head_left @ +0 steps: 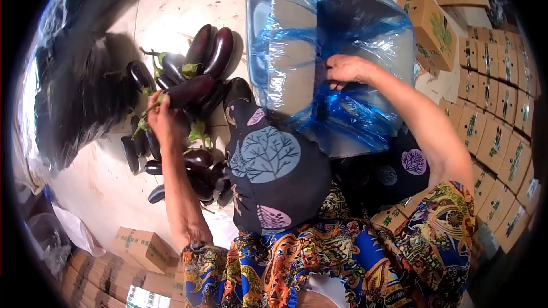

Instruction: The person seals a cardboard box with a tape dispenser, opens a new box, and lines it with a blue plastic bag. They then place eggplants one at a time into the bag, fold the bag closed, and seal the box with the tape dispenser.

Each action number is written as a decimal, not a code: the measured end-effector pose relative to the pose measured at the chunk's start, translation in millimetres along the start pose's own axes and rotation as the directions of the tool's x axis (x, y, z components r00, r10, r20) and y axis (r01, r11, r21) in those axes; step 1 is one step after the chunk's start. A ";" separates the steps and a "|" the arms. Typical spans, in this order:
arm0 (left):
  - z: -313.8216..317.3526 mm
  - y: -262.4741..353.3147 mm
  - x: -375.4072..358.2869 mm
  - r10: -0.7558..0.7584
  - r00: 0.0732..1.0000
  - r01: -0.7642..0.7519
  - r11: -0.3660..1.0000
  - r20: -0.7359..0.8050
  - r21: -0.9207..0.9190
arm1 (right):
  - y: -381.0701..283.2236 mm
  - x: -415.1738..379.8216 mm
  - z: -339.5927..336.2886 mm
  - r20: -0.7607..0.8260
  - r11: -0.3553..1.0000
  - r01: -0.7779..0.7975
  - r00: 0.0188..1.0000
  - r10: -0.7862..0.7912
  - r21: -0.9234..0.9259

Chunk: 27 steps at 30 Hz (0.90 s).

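Note:
My left hand (160,113) is closed on the stem end of a dark purple eggplant (193,91), whose body points up and to the right. Below and around it, more eggplants (220,51) lie in a loose pile on the floor, several with green caps and stems. Over on the right, my right hand (349,71) is inside a crate (251,40) lined with clear blue plastic film (354,111). Its fingers are bent and appear to pinch the film; the fingertips are partly hidden. Pale cardboard (291,51) shows under the film on the crate's left side.
A large plastic-wrapped bundle of dark produce (80,85) stands at the left. Printed cardboard boxes (494,97) are stacked at the right, with one box (429,31) beside the crate. Another box (142,248) sits lower left. My covered knee (274,165) is between pile and crate.

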<state>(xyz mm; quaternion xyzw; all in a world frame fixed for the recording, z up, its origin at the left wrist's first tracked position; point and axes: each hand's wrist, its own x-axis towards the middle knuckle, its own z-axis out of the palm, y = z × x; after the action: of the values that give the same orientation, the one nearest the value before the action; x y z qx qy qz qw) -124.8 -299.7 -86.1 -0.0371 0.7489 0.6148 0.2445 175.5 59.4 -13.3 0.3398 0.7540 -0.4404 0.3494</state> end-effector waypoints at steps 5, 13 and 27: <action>15.5 130.6 -43.0 0.408 0.864 -0.355 0.909 0.297 -0.218 | -17.3 -58.7 -58.5 -0.021 0.983 0.149 0.989 -0.148 0.110; 151.9 189.7 -96.8 0.368 0.353 -0.335 0.908 0.860 -0.251 | -131.6 -120.2 -29.4 -0.150 0.751 0.471 0.877 -0.457 0.463; -10.4 -12.8 -8.8 -0.093 0.921 0.031 0.986 0.379 0.165 | -67.3 -79.3 -14.0 -0.084 0.932 -0.307 0.941 0.327 0.191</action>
<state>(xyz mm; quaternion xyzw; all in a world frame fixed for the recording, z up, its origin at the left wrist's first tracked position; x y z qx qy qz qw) -115.8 -314.7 -92.7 0.0800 0.7303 0.5416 0.4084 158.7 30.2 86.1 0.5111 0.6664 -0.4225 0.3408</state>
